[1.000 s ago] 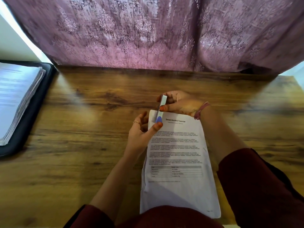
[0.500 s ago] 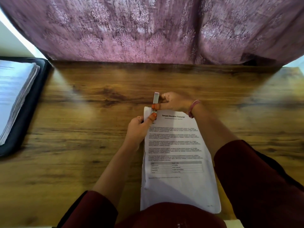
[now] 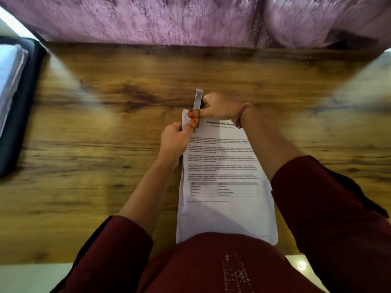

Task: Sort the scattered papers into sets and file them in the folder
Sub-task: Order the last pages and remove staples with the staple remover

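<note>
1. The set of papers [image 3: 226, 182] lies on the wooden table [image 3: 95, 166] under both hands, its near end at the person's body.
2. The left hand [image 3: 175, 140] pinches the top left corner of the set, thumb on top.
3. The right hand [image 3: 218, 107], just beyond that corner, grips a small stapler [image 3: 198, 99] standing nearly upright, its thumb touching the left thumb.
4. Judged from this, the step is fastening the corner. Doing it well probably means squaring the sheet edges first, seating the corner fully inside the stapler, then squeezing firmly.
5. Far to the left of the left hand sits the black folder [image 3: 19, 123], open, with a stack of filed sheets [image 3: 8, 81] inside.
6. Beyond the right hand hangs a pink curtain [image 3: 190, 17]; nothing seems to block the path to the folder.
</note>
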`<control>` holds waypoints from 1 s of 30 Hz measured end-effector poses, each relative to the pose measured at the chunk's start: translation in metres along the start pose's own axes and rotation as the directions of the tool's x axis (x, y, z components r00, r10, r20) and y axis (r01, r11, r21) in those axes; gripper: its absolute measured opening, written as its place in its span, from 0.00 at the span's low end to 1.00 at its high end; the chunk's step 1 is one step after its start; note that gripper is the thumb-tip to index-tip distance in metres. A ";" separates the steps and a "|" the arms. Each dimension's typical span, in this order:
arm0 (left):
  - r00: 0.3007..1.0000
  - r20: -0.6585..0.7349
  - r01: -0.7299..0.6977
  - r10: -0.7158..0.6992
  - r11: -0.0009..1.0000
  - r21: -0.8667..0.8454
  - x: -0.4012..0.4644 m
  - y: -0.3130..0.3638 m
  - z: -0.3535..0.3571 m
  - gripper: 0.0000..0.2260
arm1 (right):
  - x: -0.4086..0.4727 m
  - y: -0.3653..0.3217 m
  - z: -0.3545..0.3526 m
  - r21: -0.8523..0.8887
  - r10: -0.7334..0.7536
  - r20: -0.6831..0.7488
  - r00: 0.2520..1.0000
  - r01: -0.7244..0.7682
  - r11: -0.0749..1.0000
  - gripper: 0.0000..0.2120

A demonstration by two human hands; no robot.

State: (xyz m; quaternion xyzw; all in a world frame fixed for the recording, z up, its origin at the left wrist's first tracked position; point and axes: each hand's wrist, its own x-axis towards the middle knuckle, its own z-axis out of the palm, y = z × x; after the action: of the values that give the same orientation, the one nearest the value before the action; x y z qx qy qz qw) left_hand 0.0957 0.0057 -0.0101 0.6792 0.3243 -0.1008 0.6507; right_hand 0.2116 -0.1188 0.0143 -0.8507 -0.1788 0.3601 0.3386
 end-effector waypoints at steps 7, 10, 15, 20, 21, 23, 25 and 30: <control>0.999 0.033 0.002 -0.002 1.000 -0.004 -0.005 0.002 -0.002 0.12 | -0.005 0.002 0.003 0.049 -0.007 -0.016 1.000 0.008 0.999 0.16; 0.992 0.127 0.007 -0.003 0.999 -0.032 -0.009 0.004 -0.010 0.13 | -0.010 -0.001 0.004 0.049 0.007 -0.034 0.999 -0.005 0.999 0.19; 0.977 0.211 -0.017 0.037 0.995 -0.096 -0.015 0.001 -0.021 0.07 | -0.020 -0.009 0.002 -0.029 0.017 -0.014 1.000 -0.017 0.999 0.22; 0.991 0.128 -0.022 0.033 0.996 -0.088 -0.016 -0.006 -0.017 0.06 | -0.028 -0.013 0.008 -0.183 -0.011 -0.207 0.978 -0.028 0.983 0.21; 0.991 0.126 -0.029 0.041 0.995 -0.094 -0.016 -0.007 -0.016 0.06 | -0.028 -0.015 0.010 -0.116 0.016 -0.271 0.963 -0.049 0.992 0.21; 0.991 0.122 -0.045 0.058 0.994 -0.103 -0.015 -0.009 -0.015 0.06 | -0.027 -0.018 0.013 0.066 0.112 -0.326 0.939 -0.095 0.993 0.20; 0.990 0.119 -0.059 0.070 0.994 -0.095 -0.015 -0.010 -0.015 0.06 | -0.027 -0.021 0.017 0.198 0.194 -0.277 0.941 -0.142 0.970 0.17; 0.986 0.123 -0.096 0.109 0.990 -0.102 -0.017 -0.011 -0.013 0.07 | -0.027 -0.027 0.023 0.353 0.269 -0.205 0.941 -0.185 0.917 0.09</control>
State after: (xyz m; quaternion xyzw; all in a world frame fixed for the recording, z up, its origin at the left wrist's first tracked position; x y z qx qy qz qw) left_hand 0.0727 0.0124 -0.0086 0.6552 0.2508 -0.0950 0.7062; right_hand 0.1748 -0.1042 0.0347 -0.8357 0.0285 0.3123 0.4509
